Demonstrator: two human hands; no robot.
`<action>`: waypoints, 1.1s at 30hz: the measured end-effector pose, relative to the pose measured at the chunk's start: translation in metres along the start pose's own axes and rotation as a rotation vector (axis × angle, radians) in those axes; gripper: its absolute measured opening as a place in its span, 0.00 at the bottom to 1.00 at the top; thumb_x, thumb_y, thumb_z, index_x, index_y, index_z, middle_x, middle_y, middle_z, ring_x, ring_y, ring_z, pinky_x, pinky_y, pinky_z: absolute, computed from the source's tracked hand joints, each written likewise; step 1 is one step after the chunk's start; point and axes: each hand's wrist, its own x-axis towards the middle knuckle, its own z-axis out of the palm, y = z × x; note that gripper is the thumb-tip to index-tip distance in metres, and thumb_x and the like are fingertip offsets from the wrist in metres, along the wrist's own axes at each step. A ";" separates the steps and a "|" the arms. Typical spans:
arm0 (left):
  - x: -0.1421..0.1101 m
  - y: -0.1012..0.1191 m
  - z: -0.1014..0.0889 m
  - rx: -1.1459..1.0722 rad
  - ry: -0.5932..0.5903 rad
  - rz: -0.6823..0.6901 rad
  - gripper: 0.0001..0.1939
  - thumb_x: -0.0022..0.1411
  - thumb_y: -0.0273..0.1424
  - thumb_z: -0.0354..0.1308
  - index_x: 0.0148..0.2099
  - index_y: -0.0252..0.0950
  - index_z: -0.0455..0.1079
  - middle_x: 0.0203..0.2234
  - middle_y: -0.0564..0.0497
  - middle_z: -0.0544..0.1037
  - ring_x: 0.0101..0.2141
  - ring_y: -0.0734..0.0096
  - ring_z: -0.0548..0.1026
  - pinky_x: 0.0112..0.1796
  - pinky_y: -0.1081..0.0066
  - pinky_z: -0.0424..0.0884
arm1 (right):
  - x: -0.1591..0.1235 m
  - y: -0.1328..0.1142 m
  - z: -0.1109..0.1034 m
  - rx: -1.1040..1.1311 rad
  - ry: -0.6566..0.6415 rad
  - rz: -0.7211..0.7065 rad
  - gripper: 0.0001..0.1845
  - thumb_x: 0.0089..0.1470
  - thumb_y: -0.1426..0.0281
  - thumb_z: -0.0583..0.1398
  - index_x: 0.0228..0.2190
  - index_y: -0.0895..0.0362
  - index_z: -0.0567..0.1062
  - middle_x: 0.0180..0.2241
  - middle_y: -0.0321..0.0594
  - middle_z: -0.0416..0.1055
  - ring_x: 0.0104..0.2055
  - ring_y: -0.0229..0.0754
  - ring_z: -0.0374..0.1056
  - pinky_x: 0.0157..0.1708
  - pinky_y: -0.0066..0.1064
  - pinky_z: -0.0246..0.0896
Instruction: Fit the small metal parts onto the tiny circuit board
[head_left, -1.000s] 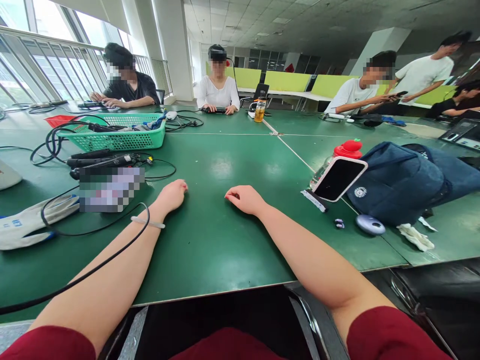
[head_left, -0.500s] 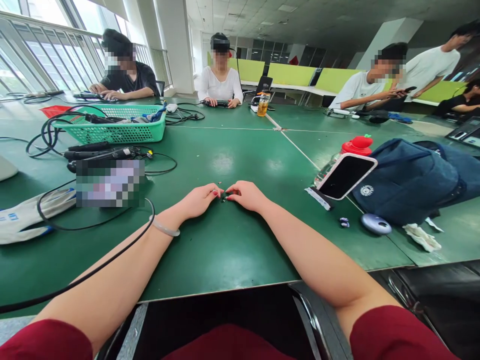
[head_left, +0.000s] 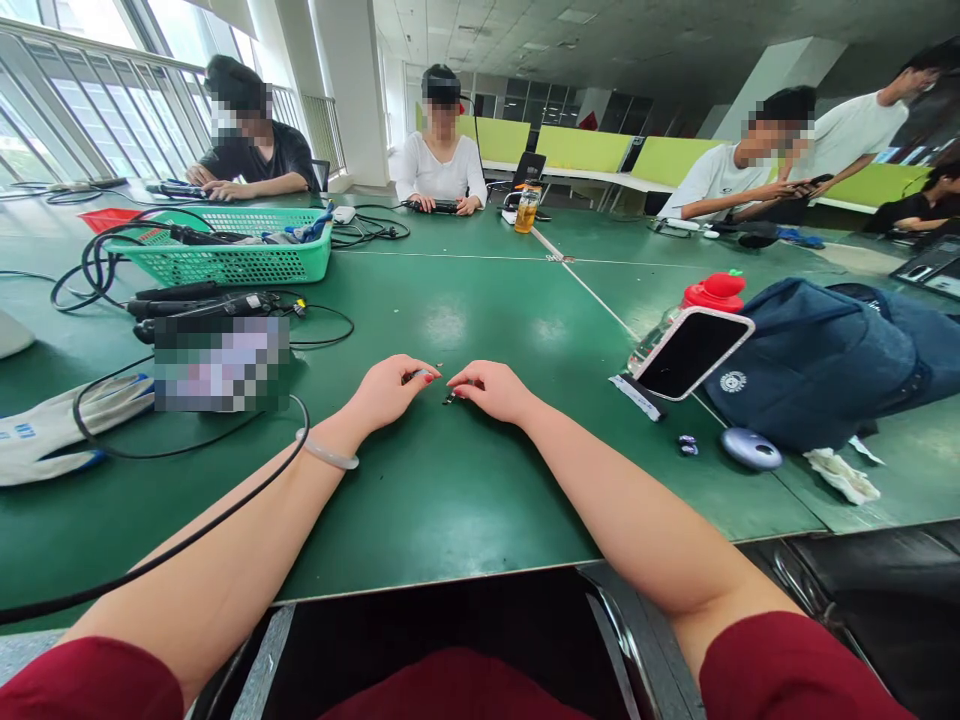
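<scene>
Small dark, shiny piece (head_left: 449,398) on the green table (head_left: 450,500), beside the fingertips of the right hand (head_left: 496,390).
It looks light, stiff and perhaps slick — best pinched by its edges, softly, in case it is fragile. The right grip curls in at it, but whether it clamps I cannot tell; the left hand (head_left: 390,390) curls just opposite — its hold, too, is unclear.

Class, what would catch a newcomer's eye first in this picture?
The left hand and right hand draw the eye first, close together on the green table, a tiny dark item by the right. Next come the green basket, further back on the left, and the blue bag on the right.
</scene>
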 end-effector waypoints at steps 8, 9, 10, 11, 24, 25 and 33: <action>-0.001 -0.001 0.001 -0.091 -0.042 -0.061 0.15 0.56 0.38 0.57 0.44 0.41 0.77 0.34 0.52 0.80 0.34 0.68 0.74 0.39 0.68 0.69 | 0.001 -0.008 0.007 -0.104 -0.037 -0.107 0.05 0.54 0.74 0.62 0.29 0.56 0.79 0.33 0.38 0.71 0.37 0.37 0.66 0.41 0.30 0.59; -0.001 -0.001 0.002 -0.104 -0.047 -0.060 0.14 0.56 0.38 0.57 0.43 0.41 0.77 0.35 0.52 0.80 0.35 0.67 0.74 0.41 0.68 0.69 | 0.001 -0.008 0.007 -0.080 -0.024 -0.098 0.05 0.54 0.74 0.62 0.29 0.56 0.79 0.32 0.38 0.71 0.36 0.37 0.66 0.40 0.30 0.59; -0.001 -0.002 0.002 -0.122 -0.049 -0.063 0.14 0.56 0.37 0.57 0.43 0.41 0.77 0.35 0.51 0.80 0.35 0.67 0.75 0.42 0.67 0.70 | 0.001 -0.008 0.007 -0.044 -0.003 -0.080 0.05 0.54 0.74 0.62 0.29 0.56 0.78 0.31 0.37 0.72 0.35 0.37 0.66 0.40 0.30 0.60; -0.001 -0.002 0.003 -0.146 -0.049 -0.069 0.14 0.56 0.37 0.57 0.43 0.40 0.77 0.34 0.50 0.80 0.35 0.67 0.75 0.42 0.66 0.70 | 0.001 -0.008 0.006 0.004 0.027 -0.052 0.05 0.53 0.75 0.61 0.29 0.56 0.78 0.29 0.36 0.72 0.34 0.36 0.66 0.39 0.30 0.60; 0.000 -0.001 0.009 -0.341 0.003 -0.105 0.19 0.52 0.31 0.61 0.48 0.36 0.73 0.34 0.48 0.78 0.34 0.68 0.78 0.43 0.63 0.73 | 0.003 -0.019 0.010 0.684 0.167 0.274 0.10 0.51 0.79 0.57 0.33 0.59 0.77 0.23 0.34 0.73 0.24 0.33 0.69 0.32 0.28 0.69; -0.001 -0.001 0.008 -0.286 0.016 -0.080 0.19 0.52 0.31 0.62 0.48 0.37 0.73 0.33 0.49 0.78 0.34 0.68 0.77 0.43 0.63 0.73 | 0.003 -0.020 0.011 0.711 0.168 0.282 0.10 0.52 0.78 0.57 0.33 0.60 0.77 0.23 0.35 0.73 0.24 0.33 0.70 0.32 0.28 0.69; -0.003 0.012 0.003 -0.010 0.070 -0.001 0.15 0.53 0.34 0.63 0.45 0.41 0.74 0.32 0.53 0.80 0.38 0.65 0.76 0.44 0.64 0.69 | 0.003 -0.018 0.011 0.867 0.186 0.359 0.09 0.44 0.68 0.67 0.30 0.59 0.80 0.25 0.38 0.76 0.26 0.34 0.68 0.31 0.28 0.68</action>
